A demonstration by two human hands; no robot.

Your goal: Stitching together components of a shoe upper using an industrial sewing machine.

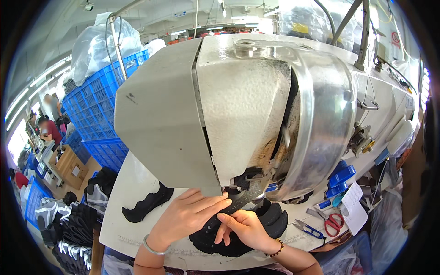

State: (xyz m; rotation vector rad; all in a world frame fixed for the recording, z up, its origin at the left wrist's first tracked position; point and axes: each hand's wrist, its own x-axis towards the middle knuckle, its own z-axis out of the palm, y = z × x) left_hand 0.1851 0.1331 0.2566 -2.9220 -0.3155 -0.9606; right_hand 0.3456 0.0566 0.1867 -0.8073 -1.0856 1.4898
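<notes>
A large pale industrial sewing machine (247,101) stands before me, its head over the work. Under its working end lies a black shoe-upper-like piece (206,240) with a curved edge, bunched on the white table. My left hand (185,215) reaches in from the left with fingers stretched out, their tips at the piece beside the machine's needle area. Lower right of it, my right hand (247,229) pinches the piece's edge between thumb and fingers. The machine head hides the needle. Left of my left hand rests another black scalloped piece (146,204).
Right of my hands lie blue thread snips (309,229), red-handled scissors (333,223), a paper slip (355,208) and blue plastic parts (339,181). Blue crates (98,98) are stacked at left, above piled black and grey shoe parts (75,224). Other people work far left.
</notes>
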